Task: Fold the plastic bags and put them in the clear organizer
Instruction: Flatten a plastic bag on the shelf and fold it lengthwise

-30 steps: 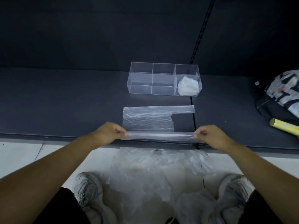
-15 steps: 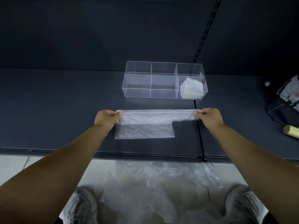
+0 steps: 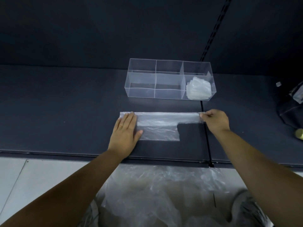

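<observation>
On a dark shelf [image 3: 65, 112], before the clear organizer [image 3: 168, 79], the plastic bag [image 3: 160, 125] is pressed flat by the open left hand [image 3: 125, 133]; its corner is pinched by the right hand [image 3: 214, 119]. Layers should be smoothed, edges aligned, before creasing.

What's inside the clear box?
The clear organizer holds a pile of folded plastic bags in its right-hand compartment. The other compartments look empty through the walls. How many bags are stacked there can't be counted, since the top ones cover the rest.
</observation>
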### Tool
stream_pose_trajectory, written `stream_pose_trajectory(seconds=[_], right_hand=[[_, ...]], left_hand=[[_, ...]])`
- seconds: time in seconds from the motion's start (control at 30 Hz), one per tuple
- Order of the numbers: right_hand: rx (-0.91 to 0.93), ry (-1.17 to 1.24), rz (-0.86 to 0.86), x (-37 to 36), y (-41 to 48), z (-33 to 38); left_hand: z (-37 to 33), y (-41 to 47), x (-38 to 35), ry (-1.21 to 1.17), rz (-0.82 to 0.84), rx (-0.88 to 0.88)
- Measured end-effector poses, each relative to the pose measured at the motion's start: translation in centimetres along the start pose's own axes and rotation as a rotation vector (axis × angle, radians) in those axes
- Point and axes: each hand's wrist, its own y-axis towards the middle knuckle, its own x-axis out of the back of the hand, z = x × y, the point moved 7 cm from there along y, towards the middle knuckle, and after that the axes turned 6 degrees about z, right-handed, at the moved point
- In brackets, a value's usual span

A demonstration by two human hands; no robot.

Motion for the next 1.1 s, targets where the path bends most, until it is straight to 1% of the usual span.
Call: stream_pose_trajectory(seconds=[0.1,0.13,0.17,0.2,0.23,0.27,0.3,0.33,0.37,0.4,0.47,0.57,0.67,0.77,0.83,0.9,0.93,0.97,1.0,1.03,1.1], right_hand=[[-0.023,-0.014,0.007,0.3,-0.6,0.3],[-0.029,-0.057,-0.038,0.5,-1.2,0.7],[-0.011,-0.131,-0.123,0.7,-2.0,1.6],[0.052,-0.209,-0.225,0.7,-3.1,3.1],[0.162,-0.267,-0.293,-0.2,-4.4,5.1],[0.301,-0.286,-0.281,-2.0,-6.0,7.4],[0.438,-0.276,-0.187,-4.6,-7.5,9.6],[0.544,-0.256,-0.048,-7.6,-9.0,11.5],[0.604,-0.249,0.090,-10.6,-10.2,12.7],[0.631,-0.266,0.192,-13.2,-11.2,13.4],[0.612,-0.374,0.282,-16.7,-11.7,13.3],[0.558,-0.583,0.254,-17.2,-9.8,10.9],[0.479,-0.685,0.174,-13.8,-7.2,7.3],[0.349,-0.728,0.133,-9.4,-5.1,3.2],[0.298,-0.749,0.086,-7.0,-4.8,1.8],[0.338,-0.687,-0.005,-5.2,-5.5,2.2],[0.398,-0.607,-0.032,-4.7,-6.4,3.0],[0.476,-0.512,-0.021,-4.6,-7.3,3.8],[0.554,-0.437,0.024,-4.9,-8.3,4.6],[0.610,-0.414,0.082,-5.5,-9.2,5.0],[0.633,-0.423,0.156,-6.6,-10.4,4.9]], left_hand=[[0.5,-0.8,-1.4,0.113,0.065,0.008],[0.5,-1.0,-1.6,0.133,0.078,0.012],[0.6,-1.1,-1.8,0.157,0.090,0.015],[0.6,-1.1,-1.9,0.176,0.098,0.021],[0.6,-1.1,-2.0,0.185,0.100,0.028],[0.6,-1.1,-1.9,0.189,0.102,0.035],[0.6,-1.1,-1.9,0.191,0.109,0.041],[0.5,-1.1,-1.9,0.191,0.116,0.046],[0.5,-1.1,-2.0,0.192,0.125,0.049],[0.6,-1.1,-2.0,0.202,0.136,0.049],[0.6,-1.1,-2.2,0.227,0.152,0.049],[0.7,-1.0,-2.3,0.217,0.160,0.051],[0.6,-1.0,-2.1,0.204,0.157,0.048],[0.5,-1.0,-1.9,0.217,0.160,0.052],[0.5,-1.1,-1.9,0.225,0.168,0.058],[0.5,-1.0,-1.6,0.220,0.165,0.073],[0.4,-1.0,-1.2,0.215,0.145,0.075],[0.1,-1.0,-0.7,0.204,0.108,0.058],[-0.6,-1.1,-0.3,0.179,0.068,0.014],[-1.5,-1.3,-0.1,0.136,0.044,-0.047],[-3.3,-1.8,-0.5,0.033,0.062,-0.166]])
